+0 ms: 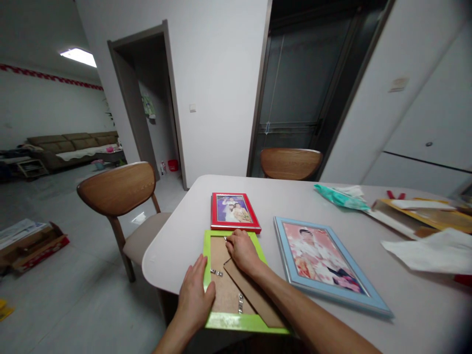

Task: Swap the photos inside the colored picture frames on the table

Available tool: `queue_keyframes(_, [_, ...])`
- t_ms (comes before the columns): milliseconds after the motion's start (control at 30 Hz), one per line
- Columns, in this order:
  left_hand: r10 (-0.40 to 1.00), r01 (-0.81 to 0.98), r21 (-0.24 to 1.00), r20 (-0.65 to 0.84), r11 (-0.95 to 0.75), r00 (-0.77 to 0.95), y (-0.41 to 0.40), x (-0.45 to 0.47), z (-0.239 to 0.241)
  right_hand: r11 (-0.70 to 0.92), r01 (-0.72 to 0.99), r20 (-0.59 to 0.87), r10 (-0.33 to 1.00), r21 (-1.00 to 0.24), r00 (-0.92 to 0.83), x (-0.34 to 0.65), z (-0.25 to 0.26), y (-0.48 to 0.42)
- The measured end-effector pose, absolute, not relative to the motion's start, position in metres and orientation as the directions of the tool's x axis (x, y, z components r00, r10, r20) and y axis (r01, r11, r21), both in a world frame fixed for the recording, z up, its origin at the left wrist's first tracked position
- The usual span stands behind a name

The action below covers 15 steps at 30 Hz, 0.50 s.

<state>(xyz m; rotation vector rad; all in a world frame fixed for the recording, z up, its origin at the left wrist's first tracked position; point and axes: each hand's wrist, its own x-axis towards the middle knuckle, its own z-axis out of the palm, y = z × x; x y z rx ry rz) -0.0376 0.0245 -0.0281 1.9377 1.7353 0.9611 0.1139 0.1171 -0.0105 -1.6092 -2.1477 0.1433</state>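
Note:
A green picture frame (pixel 236 322) lies face down near the table's front edge, its brown backing board (pixel 221 248) and folded-down stand leg (pixel 254 295) showing. My left hand (pixel 195 295) rests against the frame's left edge, fingers stretched out and thumb apart over the board. At the top of the board, the closed fingers of my right hand (pixel 241 250) pinch at a small metal clip (pixel 225 238), which they partly cover. Another metal clip (pixel 217 272) is on the left side, and one more clip (pixel 240 303) sits near the bottom. My right forearm hides the frame's right side.
Beyond the green frame lies a red picture frame (pixel 236 229); to the right is a blue one (pixel 332 299). A green plastic wrapper (pixel 339 197), yellow packaging (pixel 424 211) and white paper (pixel 431 250) lie on the table's right. Wooden chairs (pixel 121 189) stand around the table (pixel 177 231).

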Motion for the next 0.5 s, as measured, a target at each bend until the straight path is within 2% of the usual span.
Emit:
queue_keyframes(300, [0.973, 0.723, 0.674, 0.229, -0.155, -0.005, 0.024, -0.036, -0.026, 0.385, 0.85, 0.291, 0.912, -0.359, -0.29, 0.112, -0.001, 0.112])
queue_keyframes(500, [0.973, 0.736, 0.657, 0.229, -0.164, 0.012, 0.023, -0.036, -0.028, 0.5, 0.766, 0.287, 0.864, -0.404, -0.413, 0.108, 0.004, 0.074])
